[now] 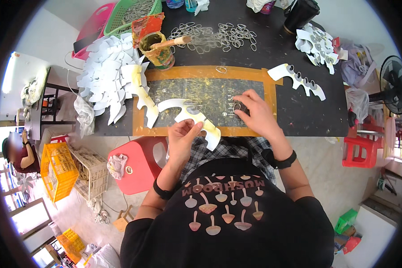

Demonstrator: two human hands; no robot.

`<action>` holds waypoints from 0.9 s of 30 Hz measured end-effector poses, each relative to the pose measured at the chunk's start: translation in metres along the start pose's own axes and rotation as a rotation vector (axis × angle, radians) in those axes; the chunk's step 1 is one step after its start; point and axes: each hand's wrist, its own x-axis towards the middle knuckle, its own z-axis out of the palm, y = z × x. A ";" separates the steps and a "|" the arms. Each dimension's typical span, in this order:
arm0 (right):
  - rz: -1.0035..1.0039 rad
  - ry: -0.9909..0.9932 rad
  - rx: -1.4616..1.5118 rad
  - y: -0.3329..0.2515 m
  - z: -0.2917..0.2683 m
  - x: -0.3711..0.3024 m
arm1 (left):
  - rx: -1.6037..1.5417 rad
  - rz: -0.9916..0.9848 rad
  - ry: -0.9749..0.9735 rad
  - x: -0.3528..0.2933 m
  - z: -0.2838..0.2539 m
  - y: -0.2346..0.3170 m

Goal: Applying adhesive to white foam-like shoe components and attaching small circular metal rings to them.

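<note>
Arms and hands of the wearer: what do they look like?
Left hand and right hand: both ungloved. Short black fabric sleeves leave the forearms bare. Black band on the left wrist; bulkier black band on the right wrist. No cables visible on either arm.

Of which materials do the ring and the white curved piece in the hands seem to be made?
Ring in the right hand: probably smooth metal, from its silvery sheen.
White piece in the left hand: perhaps matte card, being thin; plastic possible.
</note>
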 end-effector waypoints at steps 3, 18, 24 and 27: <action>-0.042 0.005 0.069 0.002 0.005 -0.004 | -0.021 0.016 0.023 -0.002 0.005 0.003; 0.098 -0.008 0.856 -0.021 0.022 -0.014 | -0.047 -0.018 0.104 -0.006 0.000 -0.007; 0.142 0.011 0.892 -0.044 0.033 -0.013 | -0.109 0.013 0.121 -0.008 0.007 -0.007; 0.214 0.070 1.066 -0.056 0.033 -0.011 | -0.121 0.040 0.145 -0.007 0.010 -0.005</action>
